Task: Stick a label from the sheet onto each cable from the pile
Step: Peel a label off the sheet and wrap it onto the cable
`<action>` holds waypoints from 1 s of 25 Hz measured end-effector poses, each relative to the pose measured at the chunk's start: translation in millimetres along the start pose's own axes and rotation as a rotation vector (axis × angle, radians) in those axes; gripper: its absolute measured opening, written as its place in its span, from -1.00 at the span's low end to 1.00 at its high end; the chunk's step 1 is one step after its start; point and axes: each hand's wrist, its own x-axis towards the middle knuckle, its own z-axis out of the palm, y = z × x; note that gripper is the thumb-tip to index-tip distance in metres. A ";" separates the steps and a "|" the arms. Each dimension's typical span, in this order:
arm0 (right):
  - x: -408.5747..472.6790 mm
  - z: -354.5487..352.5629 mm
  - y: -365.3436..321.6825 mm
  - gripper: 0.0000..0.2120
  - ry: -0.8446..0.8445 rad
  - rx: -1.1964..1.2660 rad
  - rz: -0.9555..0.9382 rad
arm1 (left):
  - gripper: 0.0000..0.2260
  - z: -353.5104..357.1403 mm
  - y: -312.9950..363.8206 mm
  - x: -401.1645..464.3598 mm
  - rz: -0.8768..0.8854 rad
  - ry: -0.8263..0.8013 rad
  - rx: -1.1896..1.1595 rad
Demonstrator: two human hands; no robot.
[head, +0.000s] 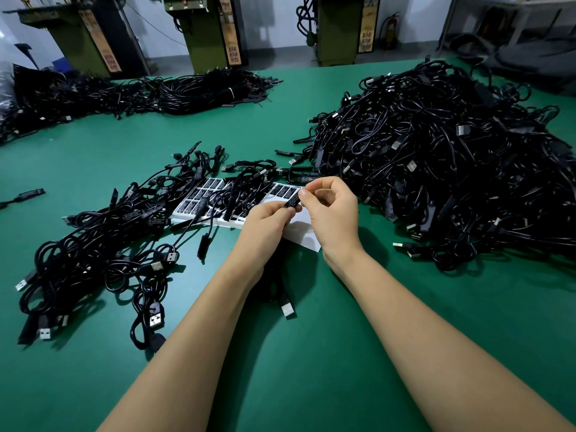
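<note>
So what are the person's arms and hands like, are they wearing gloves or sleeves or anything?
Nothing worn that the picture shows. The left hand and right hand are bare, without gloves, and no rings show on the fingers. Both forearms are bare down to the picture's edge: no sleeve, watch or wristband in view.

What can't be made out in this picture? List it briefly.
Head view only:
- Print on the label sheet: too small, and partly covered by cables.
- The small black piece in the grip of the left hand and right hand: fingers hide whether a label is on it.
- The big cable pile: cut off by the right edge.
</note>
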 end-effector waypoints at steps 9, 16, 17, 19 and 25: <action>-0.6 1.3 1.4 -0.85 -0.008 0.024 -0.011 | -0.74 1.7 0.7 -0.2 0.031 0.024 0.083; -0.5 1.6 2.0 -0.86 0.001 -0.010 -0.014 | -0.70 6.3 3.2 -2.8 0.049 0.083 0.046; -0.5 1.6 2.1 -0.86 0.000 -0.013 -0.014 | -0.72 6.5 3.2 -2.8 0.047 0.090 0.038; -0.2 1.0 1.6 -0.87 -0.001 -0.018 -0.014 | -0.78 6.7 2.7 -2.1 0.039 0.091 0.023; -1.2 -0.2 -0.6 -0.85 -0.015 -0.002 -0.006 | -0.79 6.8 0.8 -0.7 0.042 0.086 0.009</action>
